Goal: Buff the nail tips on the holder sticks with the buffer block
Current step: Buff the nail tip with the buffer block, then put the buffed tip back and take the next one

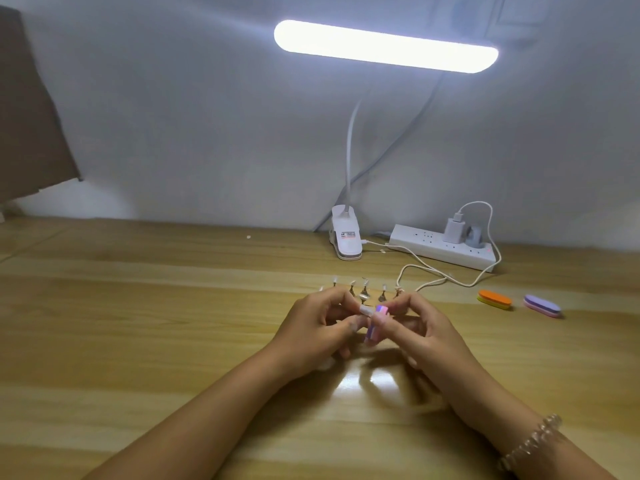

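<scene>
Both hands are raised just over the tabletop [173,306], in front of the lamp clamp [346,239] and on the viewer's side of it.

Left hand [311,329]: fingers curled, pinching a nail tip [366,310] at its fingertips. The stick beneath that tip is hidden by the fingers.

Right hand [417,336]: thumb and fingers pinch the buffer block [371,335], purple and pink, held tilted with its upper end against the nail tip. A beaded bracelet [533,441] is on this wrist.

Row of holder sticks [364,292] stands between the hands and the lamp clamp, just behind the fingertips, each with a pale tip on top. How they are held upright cannot be made out.

Right of the lamp clamp: a white power strip [443,252] against the wall, with a charger plugged in. A white cable [450,279] loops across the wood from it.

Farther right of the clamp and nearer the viewer, two spare buffers lie flat and apart: the orange buffer [494,299] and the lilac buffer [542,305].

Above the clamp on its gooseneck, the lamp bar [386,46] is lit.
</scene>
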A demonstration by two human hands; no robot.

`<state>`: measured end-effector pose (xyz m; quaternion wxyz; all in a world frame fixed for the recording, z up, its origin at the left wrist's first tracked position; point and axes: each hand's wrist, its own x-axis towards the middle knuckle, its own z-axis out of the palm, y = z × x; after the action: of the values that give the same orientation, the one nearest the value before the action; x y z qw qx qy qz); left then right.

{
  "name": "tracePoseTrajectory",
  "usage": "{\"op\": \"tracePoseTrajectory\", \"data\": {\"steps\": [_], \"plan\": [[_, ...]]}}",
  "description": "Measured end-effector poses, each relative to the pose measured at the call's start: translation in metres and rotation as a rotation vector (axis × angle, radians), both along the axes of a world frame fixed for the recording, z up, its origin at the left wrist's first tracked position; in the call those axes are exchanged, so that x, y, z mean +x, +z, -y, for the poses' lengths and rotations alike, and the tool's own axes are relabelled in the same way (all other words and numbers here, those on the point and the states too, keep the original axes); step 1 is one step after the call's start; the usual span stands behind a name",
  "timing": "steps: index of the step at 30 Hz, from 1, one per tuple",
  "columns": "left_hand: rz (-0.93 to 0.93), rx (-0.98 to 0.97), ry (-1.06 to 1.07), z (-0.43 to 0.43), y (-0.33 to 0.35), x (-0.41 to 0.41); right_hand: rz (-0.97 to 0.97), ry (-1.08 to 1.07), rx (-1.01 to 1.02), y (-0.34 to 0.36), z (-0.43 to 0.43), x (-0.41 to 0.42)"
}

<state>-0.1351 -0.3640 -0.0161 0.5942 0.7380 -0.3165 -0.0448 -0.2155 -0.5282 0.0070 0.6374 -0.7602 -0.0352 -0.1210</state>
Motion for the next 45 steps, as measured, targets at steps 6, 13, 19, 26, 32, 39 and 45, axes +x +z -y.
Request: {"op": "tracePoseTrajectory", "data": {"steps": [6, 13, 19, 26, 32, 39, 45], "plan": [[-0.011, -0.006, -0.012, -0.002, 0.001, -0.001, -0.020, 0.014, -0.052, 0.001, -0.004, -0.004], [0.029, 0.010, -0.004, -0.002, 0.005, -0.003, -0.067, -0.146, 0.179, 0.005, 0.012, -0.001], [0.072, -0.003, -0.026, -0.002, 0.007, -0.006, -0.085, -0.165, 0.084, 0.005, 0.004, -0.003], [0.197, 0.099, -0.008, -0.001, 0.006, -0.007, 0.113, -0.194, -0.402, 0.000, -0.002, -0.007], [0.237, 0.113, 0.005, -0.001, 0.006, -0.009, 0.222, -0.207, -0.642, 0.000, -0.005, -0.008], [0.473, 0.188, 0.452, -0.001, 0.010, -0.010, 0.164, -0.357, -0.544, 0.003, 0.007, -0.003], [0.169, 0.453, 0.621, -0.020, 0.012, 0.014, 0.067, -0.385, -0.479, -0.001, 0.020, 0.003]]}}
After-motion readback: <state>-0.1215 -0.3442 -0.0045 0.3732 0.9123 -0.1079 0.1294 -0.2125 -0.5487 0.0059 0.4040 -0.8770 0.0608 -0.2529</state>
